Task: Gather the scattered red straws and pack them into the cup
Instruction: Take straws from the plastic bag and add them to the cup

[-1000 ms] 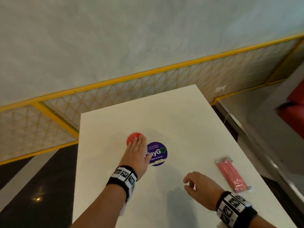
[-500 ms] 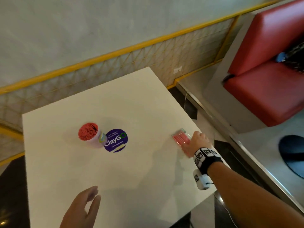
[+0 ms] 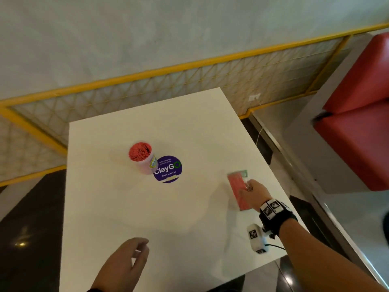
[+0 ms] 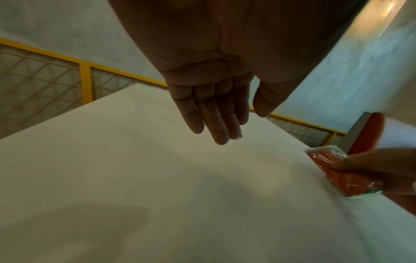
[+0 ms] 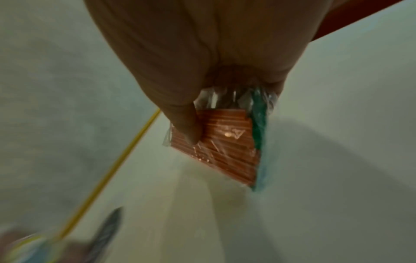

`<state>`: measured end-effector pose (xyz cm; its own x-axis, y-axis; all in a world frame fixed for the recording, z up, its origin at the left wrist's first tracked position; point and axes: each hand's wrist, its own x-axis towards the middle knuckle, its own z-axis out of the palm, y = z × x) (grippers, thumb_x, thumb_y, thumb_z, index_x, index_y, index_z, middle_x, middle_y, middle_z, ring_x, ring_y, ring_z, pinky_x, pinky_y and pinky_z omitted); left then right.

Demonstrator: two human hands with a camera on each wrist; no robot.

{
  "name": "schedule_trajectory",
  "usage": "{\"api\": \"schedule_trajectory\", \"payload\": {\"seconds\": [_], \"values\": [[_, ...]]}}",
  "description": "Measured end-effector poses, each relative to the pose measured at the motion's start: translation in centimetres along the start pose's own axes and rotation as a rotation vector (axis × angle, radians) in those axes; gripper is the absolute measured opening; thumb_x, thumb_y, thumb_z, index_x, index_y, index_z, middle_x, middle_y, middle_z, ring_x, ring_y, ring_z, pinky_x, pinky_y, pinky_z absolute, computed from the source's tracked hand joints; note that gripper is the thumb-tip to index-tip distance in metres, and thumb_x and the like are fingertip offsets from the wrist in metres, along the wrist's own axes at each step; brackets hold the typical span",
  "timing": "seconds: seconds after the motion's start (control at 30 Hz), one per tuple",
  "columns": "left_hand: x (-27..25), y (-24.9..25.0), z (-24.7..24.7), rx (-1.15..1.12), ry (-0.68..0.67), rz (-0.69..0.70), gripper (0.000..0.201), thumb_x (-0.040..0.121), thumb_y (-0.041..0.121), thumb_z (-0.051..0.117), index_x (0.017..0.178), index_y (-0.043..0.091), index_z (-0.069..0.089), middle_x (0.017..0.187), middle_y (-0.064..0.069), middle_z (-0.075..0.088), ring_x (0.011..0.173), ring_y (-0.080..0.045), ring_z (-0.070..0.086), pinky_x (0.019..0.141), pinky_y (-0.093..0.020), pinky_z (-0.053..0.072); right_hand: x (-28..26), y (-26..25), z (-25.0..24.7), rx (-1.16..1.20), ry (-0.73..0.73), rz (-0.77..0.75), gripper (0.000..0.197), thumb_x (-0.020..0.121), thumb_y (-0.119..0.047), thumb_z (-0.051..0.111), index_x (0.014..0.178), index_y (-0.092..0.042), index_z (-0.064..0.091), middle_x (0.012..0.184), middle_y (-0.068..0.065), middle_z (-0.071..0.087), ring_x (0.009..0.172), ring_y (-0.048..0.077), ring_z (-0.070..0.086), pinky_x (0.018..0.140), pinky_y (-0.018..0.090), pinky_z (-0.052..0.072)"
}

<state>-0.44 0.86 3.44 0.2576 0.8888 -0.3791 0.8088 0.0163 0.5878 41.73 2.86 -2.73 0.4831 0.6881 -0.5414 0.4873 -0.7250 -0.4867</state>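
White table (image 3: 189, 127) by the yellow railing, and my right hand (image 3: 253, 194) is now pinching the packet of red straws (image 3: 236, 187) up off its right edge, left hand (image 3: 124, 264) hanging loose and empty, so they're probably heading for the already-stuffed cup (image 3: 143, 158) near the middle.

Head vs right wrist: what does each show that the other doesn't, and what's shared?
Head only: the cup packed with red straws, the purple ClayGo sticker, the left hand held empty, the red seat.
Right wrist only: the thumb pressed on the clear wrapper, its green edge strip.
Both: the right hand gripping the straw packet over the white table.
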Motion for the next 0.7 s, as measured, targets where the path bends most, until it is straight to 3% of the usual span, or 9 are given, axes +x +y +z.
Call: {"api": "schedule_trajectory", "payload": {"seconds": [0.13,0.23,0.3,0.43,0.5,0.57,0.7], "values": [[1.0,4.4,-2.7,-0.186,0.084,0.053,0.013,0.099,0.032,0.064,0.111,0.036,0.066,0.109,0.021,0.071,0.102,0.013,0.061,0.092,-0.022,0.053,-5.0,-5.9,-0.8,0.169,-0.128,-0.287,0.013,0.092,-0.022,0.069,0.102,-0.026,0.063,0.093,-0.006,0.074,0.080,0.009,0.073,0.070,0.030,0.063],[1.9,9.8,-5.8,-0.582,0.234,0.092,0.030,0.093,0.027,0.070,0.122,0.025,0.063,0.116,0.011,0.072,0.103,0.007,0.065,0.086,-0.011,0.050,-10.1,-11.2,-1.7,0.302,-0.262,-0.485,0.018,0.093,-0.021,0.071,0.109,-0.027,0.066,0.097,-0.008,0.077,0.085,0.008,0.074,0.071,0.028,0.061],[2.4,13.1,-8.3,-0.754,0.217,0.129,0.041,0.088,0.034,0.074,0.126,0.024,0.060,0.117,0.008,0.072,0.105,0.004,0.067,0.084,-0.010,0.050,-13.2,-14.2,-2.2,0.414,-0.378,-0.576,0.023,0.094,-0.013,0.070,0.114,-0.024,0.066,0.102,-0.004,0.077,0.089,0.012,0.074,0.068,0.025,0.058],[2.5,15.5,-11.7,-0.802,0.176,0.237,0.048,0.078,0.042,0.083,0.121,0.026,0.068,0.108,-0.006,0.074,0.103,-0.024,0.072,0.094,-0.046,0.057,-17.1,-18.1,-3.0,0.535,-0.543,-0.728,0.030,0.097,-0.010,0.068,0.123,-0.023,0.064,0.108,0.005,0.076,0.093,0.019,0.074,0.071,0.032,0.059],[1.9,15.6,-13.0,-0.779,0.198,0.286,0.039,0.078,0.042,0.081,0.114,0.028,0.073,0.111,-0.006,0.073,0.103,-0.027,0.071,0.097,-0.052,0.056,-18.2,-19.2,-3.5,0.563,-0.544,-0.781,0.024,0.099,-0.016,0.066,0.122,-0.022,0.063,0.107,0.005,0.076,0.096,0.023,0.074,0.080,0.037,0.060],[1.3,15.4,-14.0,-0.824,0.218,0.311,0.033,0.081,0.036,0.083,0.111,0.025,0.074,0.106,-0.005,0.073,0.098,-0.027,0.070,0.094,-0.049,0.056,-19.2,-20.2,-4.2,0.614,-0.496,-0.825,0.015,0.101,-0.025,0.062,0.113,-0.016,0.065,0.096,0.005,0.075,0.085,0.019,0.071,0.075,0.032,0.056],[-0.1,15.2,-15.4,-0.832,0.243,0.352,0.026,0.088,0.021,0.078,0.113,0.025,0.071,0.087,0.003,0.073,0.084,-0.019,0.069,0.078,-0.035,0.054,-20.3,-22.0,-4.8,0.666,-0.429,-0.901,0.027,0.106,-0.031,0.051,0.095,-0.011,0.066,0.084,0.015,0.067,0.070,0.023,0.058,0.063,0.038,0.051]]}}
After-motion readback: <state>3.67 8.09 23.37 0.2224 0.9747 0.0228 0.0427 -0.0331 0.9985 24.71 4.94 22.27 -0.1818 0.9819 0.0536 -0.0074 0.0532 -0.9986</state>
